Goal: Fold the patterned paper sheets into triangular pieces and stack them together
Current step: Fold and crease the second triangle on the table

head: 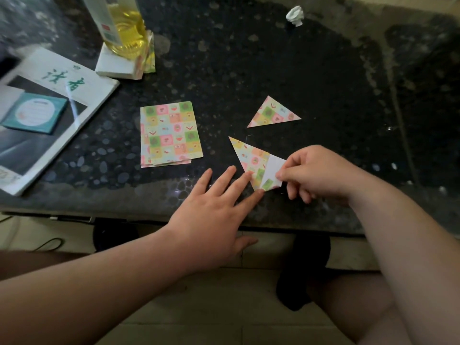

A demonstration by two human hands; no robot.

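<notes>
Magazine (95,84) titled 读者 lies aside; left hand (211,215) presses straight-fingered on half-folded sheet (254,159), right hand (321,173) pinches its flap.

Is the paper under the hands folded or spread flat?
Partly folded: the sheet shows a patterned triangle with a white flap. The right hand pinches that flap; the left hand presses the sheet.

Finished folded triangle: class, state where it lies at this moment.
Head view: the finished triangle lies alone on the table, right of the unfolded stack, just beyond the half-folded sheet.
</notes>
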